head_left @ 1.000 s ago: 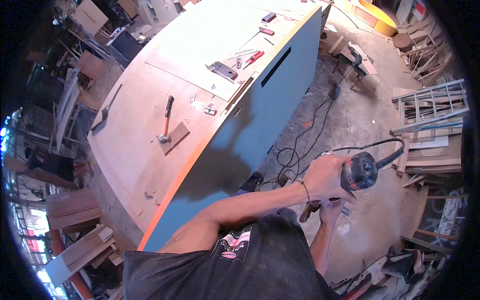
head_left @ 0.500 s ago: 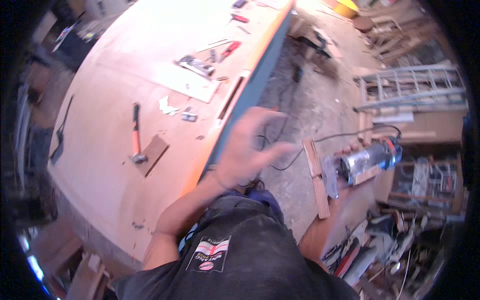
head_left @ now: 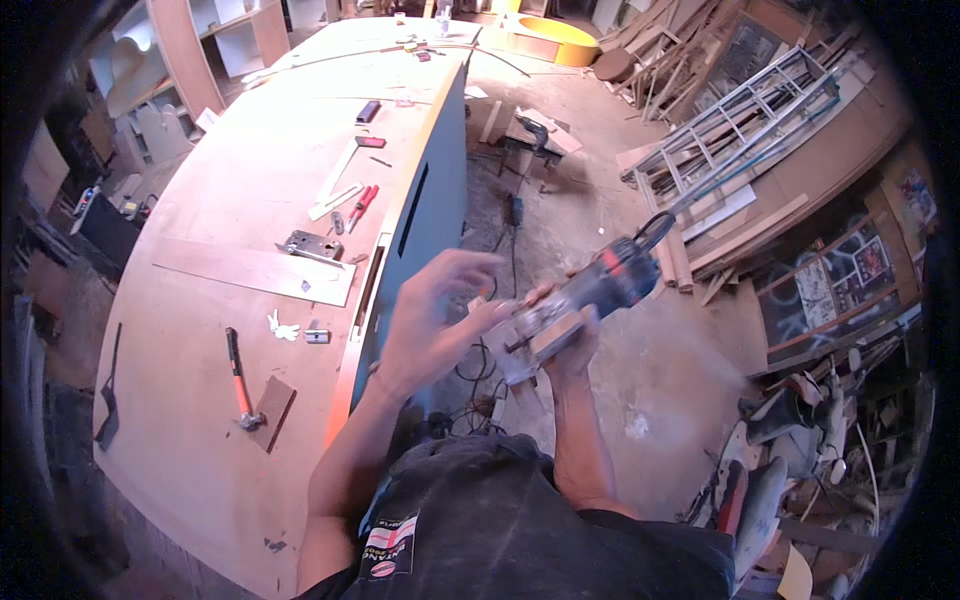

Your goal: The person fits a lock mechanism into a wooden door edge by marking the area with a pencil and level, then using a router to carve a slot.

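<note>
My right hand (head_left: 574, 345) grips a trim router (head_left: 622, 272) with a dark blue and silver body, tilted with its clear base toward my left. A wooden strip (head_left: 556, 333) lies along the router near that base. My left hand (head_left: 432, 318) has its thumb and fingers apart. Its thumb reaches close to the base; blur hides whether they touch. Beside it runs the blue side of a large wooden panel (head_left: 180, 420), with a narrow slot (head_left: 372, 280) in its edge.
On the panel lie a hammer (head_left: 238, 380), a brown wood piece (head_left: 278, 405), a lock case (head_left: 313, 246), a lock cylinder (head_left: 317, 337) and red-handled tools (head_left: 364, 205). Cables (head_left: 468, 375) trail on the floor. A metal ladder (head_left: 720, 130) and stacked boards stand at right.
The router has come from the far right toward the middle, close to my left hand, and its base now points left. My left hand stays open. The view has shifted and turned.
</note>
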### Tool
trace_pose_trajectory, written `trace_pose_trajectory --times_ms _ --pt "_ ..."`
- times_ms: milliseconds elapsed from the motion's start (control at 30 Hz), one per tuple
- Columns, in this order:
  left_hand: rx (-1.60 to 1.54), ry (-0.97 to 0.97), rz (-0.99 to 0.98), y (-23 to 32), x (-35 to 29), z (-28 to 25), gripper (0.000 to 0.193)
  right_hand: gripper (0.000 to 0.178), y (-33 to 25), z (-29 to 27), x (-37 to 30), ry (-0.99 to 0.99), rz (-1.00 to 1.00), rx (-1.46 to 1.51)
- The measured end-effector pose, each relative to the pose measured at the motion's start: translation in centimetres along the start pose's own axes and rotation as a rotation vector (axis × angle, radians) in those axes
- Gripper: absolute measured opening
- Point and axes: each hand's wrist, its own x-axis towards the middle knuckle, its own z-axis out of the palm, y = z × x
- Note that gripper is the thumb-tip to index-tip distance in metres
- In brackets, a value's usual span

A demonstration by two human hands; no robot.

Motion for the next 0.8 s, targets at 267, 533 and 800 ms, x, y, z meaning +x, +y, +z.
trace_pose_trajectory --times_ms 267,533,800 --pt "-0.175 -0.204 -0.18 -0.8 4.0 4.6 0.047 0.084 0.6 -1.0 -4.5 0.011 0.17 -0.526" --pt "0.246 -0.052 0.014 -0.2 3.2 5.9 0.031 0.106 1.1 -3.4 -5.3 0.068 0.289 -0.665" --pt "0.171 0.147 0.074 -2.2 0.0 6.9 0.025 0.086 2.1 -6.8 -8.5 0.128 0.149 -0.765"
